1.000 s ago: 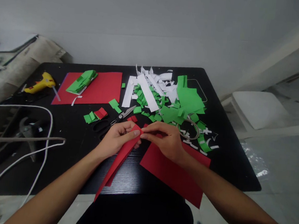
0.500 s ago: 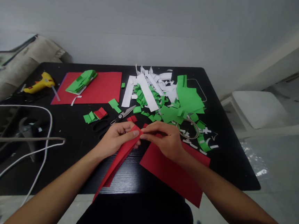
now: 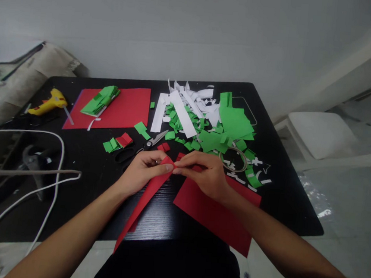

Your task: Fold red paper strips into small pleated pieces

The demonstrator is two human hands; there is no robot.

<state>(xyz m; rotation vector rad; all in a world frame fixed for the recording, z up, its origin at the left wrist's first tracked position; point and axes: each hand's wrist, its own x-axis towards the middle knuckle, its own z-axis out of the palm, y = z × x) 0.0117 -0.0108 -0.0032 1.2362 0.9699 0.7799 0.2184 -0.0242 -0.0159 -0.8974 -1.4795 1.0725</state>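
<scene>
A long folded strip of red paper (image 3: 146, 199) slants from between my hands down to the table's front edge. My left hand (image 3: 145, 170) grips it near its upper end, thumb on top. From the right, my right hand (image 3: 204, 171) pinches that same end, its fingertips against my left thumb. A larger red sheet (image 3: 214, 215) lies under my right wrist and overhangs the front edge. Just behind my left hand are black-handled scissors (image 3: 153, 141), partly hidden, and small red pieces (image 3: 164, 147).
Green scraps (image 3: 235, 124) and white paper strips (image 3: 184, 113) are heaped at the back. A tape roll (image 3: 234, 159) lies right of them. On the left are a yellow glue gun (image 3: 50, 102), a green folded stack (image 3: 101, 100) on red paper (image 3: 129, 108), and a white cable (image 3: 60, 162).
The red strip's lower part has turned slightly, so its folded layers now look closer together. Both hands keep their pinch in nearly the same place.
</scene>
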